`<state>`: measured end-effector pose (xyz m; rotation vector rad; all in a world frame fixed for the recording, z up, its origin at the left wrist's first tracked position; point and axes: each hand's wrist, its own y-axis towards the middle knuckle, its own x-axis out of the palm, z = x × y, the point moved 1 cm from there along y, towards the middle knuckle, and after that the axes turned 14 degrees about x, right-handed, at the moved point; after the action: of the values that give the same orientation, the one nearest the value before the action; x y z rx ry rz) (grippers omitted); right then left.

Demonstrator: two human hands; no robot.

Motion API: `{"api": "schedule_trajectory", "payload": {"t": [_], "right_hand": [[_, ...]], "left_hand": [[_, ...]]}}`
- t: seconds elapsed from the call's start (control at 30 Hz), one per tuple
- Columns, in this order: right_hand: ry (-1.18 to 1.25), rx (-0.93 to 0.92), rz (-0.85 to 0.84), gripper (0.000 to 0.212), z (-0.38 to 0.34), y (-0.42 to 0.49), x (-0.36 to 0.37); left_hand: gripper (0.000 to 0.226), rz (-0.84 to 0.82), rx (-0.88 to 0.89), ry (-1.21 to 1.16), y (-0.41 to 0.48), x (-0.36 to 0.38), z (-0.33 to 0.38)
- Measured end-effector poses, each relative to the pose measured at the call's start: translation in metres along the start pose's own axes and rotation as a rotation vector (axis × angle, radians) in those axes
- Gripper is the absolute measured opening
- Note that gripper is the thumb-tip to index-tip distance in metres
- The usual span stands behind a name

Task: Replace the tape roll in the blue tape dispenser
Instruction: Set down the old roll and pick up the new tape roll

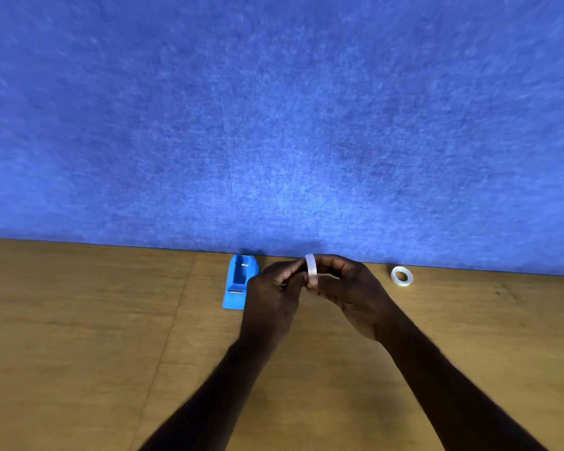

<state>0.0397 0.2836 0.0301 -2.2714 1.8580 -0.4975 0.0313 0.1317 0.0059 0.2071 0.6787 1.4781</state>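
Observation:
The blue tape dispenser [239,281] stands on the wooden table close to the blue wall, its roll bay showing no roll inside. Just to its right, both hands meet above the table around a white tape roll [311,265] held on edge. My right hand [352,291] grips the roll from the right. My left hand [274,292] pinches at its left side with the fingertips, partly covering the dispenser's right edge. A second white tape roll [401,276] lies flat on the table farther right, apart from both hands.
The wooden table [95,336] runs across the lower half of the view. A blue felt wall [274,125] rises directly behind the dispenser and the rolls.

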Motion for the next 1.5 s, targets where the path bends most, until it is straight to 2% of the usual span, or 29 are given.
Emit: {"api": "schedule_trajectory", "payload": {"t": [0.1, 0.27, 0.43, 0.67, 0.83, 0.9, 1.0, 1.13, 1.33, 1.5], "right_hand": [[-0.094, 0.01, -0.011, 0.027, -0.002, 0.003, 0.0], [-0.077, 0.037, 0.066, 0.027, 0.0, 0.012, 0.004], [-0.135, 0.032, 0.148, 0.035, 0.0, 0.024, 0.022], [-0.37, -0.022, 0.239, 0.038, 0.007, 0.047, 0.054], [-0.499, -0.098, 0.343, 0.041, 0.01, 0.068, 0.07], [-0.574, -0.122, 0.371, 0.043, 0.011, 0.077, 0.074], [-0.634, -0.148, 0.396, 0.046, 0.012, 0.085, 0.077], [-0.72, -0.201, 0.401, 0.046, 0.015, 0.093, 0.079], [-0.757, -0.218, 0.386, 0.045, 0.018, 0.099, 0.082], [-0.786, -0.223, 0.368, 0.043, 0.019, 0.101, 0.08]], "left_hand": [[0.027, -0.02, -0.069, -0.012, 0.0, -0.004, 0.002], [0.029, 0.098, -0.104, 0.056, -0.001, -0.029, -0.007], [0.044, 0.118, -0.165, 0.066, 0.001, -0.064, -0.028], [0.073, -0.124, -0.123, 0.135, 0.001, -0.096, -0.063], [0.096, -0.314, -0.218, 0.059, 0.004, -0.102, -0.083], [0.101, -0.37, -0.212, 0.0, 0.004, -0.101, -0.091], [0.124, -0.471, -0.205, -0.041, 0.009, -0.1, -0.106], [0.133, -0.565, -0.169, -0.029, 0.013, -0.097, -0.124], [0.103, -0.546, -0.121, 0.013, 0.015, -0.092, -0.132], [0.11, -0.541, -0.131, 0.063, 0.013, -0.091, -0.141]]}}
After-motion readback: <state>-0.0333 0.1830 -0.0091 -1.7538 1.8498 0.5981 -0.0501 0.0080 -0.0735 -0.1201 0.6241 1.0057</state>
